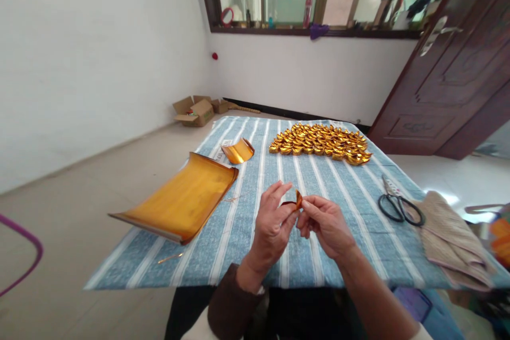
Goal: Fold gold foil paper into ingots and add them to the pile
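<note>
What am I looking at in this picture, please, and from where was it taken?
There is no machine here: a person works with two bare hands, and the single picture comes from a camera worn on that person's head, looking forward and down.

The left hand and the right hand meet above a table covered by a blue striped cloth. Together they pinch a small piece of gold foil paper between the fingertips.

On the cloth lie a stack of gold paper sheets at the left edge, a curled gold sheet behind it, and a large group of folded gold pieces at the far side. Black-handled scissors lie to the right, next to a folded beige cloth.

Beyond the table are cardboard boxes on the floor, a window and a brown door.
</note>
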`<state>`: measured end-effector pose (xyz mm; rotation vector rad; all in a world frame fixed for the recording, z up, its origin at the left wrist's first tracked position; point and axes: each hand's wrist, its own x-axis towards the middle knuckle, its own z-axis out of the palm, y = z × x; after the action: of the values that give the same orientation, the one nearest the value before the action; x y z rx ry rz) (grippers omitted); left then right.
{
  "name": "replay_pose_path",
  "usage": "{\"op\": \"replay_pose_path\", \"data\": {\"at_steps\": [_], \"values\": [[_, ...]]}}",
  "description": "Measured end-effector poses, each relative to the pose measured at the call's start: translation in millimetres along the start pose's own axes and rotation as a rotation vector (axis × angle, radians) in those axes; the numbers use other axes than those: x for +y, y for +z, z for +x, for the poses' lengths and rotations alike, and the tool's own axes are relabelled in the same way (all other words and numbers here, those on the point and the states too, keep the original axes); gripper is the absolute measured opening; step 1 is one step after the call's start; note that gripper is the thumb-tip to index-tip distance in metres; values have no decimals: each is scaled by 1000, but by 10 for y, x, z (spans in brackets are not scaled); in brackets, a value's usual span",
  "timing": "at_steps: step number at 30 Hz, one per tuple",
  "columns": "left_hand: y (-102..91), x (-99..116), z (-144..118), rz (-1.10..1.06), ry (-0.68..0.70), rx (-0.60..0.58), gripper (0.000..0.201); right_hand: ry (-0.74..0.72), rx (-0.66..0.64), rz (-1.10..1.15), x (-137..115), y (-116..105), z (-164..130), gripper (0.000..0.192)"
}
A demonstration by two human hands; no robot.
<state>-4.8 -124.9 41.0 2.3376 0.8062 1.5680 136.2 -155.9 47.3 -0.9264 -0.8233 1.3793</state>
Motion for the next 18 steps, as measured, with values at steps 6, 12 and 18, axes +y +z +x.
{"op": "replay_pose_path", "data": {"at_steps": [6,12,18], "values": [[-79,-33,-6,167,159,6,9,-52,-80,64,69,-13,32,25],[-146,-10,-17,168,148,-15,10,-138,-120,106,139,-20,52,18],[-189,53,-59,93,55,-2,13,-203,-169,69,160,-13,61,14]]}}
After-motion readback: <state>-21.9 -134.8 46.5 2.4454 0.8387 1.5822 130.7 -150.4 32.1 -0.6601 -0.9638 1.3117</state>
